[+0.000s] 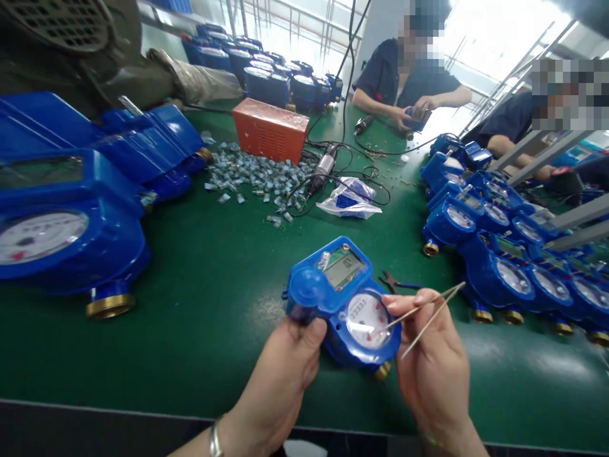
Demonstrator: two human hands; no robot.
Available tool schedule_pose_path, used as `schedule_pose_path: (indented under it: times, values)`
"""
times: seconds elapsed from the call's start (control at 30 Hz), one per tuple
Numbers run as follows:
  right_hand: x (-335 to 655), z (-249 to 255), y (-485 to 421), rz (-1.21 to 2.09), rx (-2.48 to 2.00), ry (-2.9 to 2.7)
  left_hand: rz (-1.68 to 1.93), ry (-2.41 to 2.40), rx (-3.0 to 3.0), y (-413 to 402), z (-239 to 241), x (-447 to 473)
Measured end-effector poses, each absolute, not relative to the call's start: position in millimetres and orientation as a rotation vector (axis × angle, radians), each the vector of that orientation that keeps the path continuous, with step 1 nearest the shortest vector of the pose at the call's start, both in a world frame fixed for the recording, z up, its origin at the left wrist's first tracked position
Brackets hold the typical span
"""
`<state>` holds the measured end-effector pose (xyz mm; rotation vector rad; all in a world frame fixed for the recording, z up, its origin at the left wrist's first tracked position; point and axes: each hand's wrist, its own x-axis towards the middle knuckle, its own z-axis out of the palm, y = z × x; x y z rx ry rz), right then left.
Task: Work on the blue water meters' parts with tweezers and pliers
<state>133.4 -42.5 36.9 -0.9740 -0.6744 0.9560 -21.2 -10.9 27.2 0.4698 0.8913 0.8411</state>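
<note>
A blue water meter with a small display and a round white dial lies on the green table mat, tilted up toward me. My left hand grips its left end, thumb on the blue cover. My right hand pinches a pair of thin metal tweezers, whose tips rest on the meter's dial. A small pair of pliers lies just behind the meter.
Several blue meters lie at the left and in rows at the right. An orange box, a heap of small clear parts, a cabled tool and a plastic bag lie beyond. Two other people sit across the table.
</note>
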Motion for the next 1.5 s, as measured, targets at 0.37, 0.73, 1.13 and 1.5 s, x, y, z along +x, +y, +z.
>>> schedule_pose_path:
  times: [0.37,0.73,1.13,1.5]
  values:
    - [58,34,-87,0.824,-1.117,-1.039,0.539,0.742,0.766,66,25,-69]
    - [55,45,-73,0.890,-0.962,-1.237,0.285,0.711,1.097,134,20,-21]
    - [115,65,-40,0.415,-1.184,-1.628,0.290,0.625,1.165,132,12,-20]
    - [112,75,-40,0.543,-1.301,-1.665,0.265,0.645,1.245,133,12,-20]
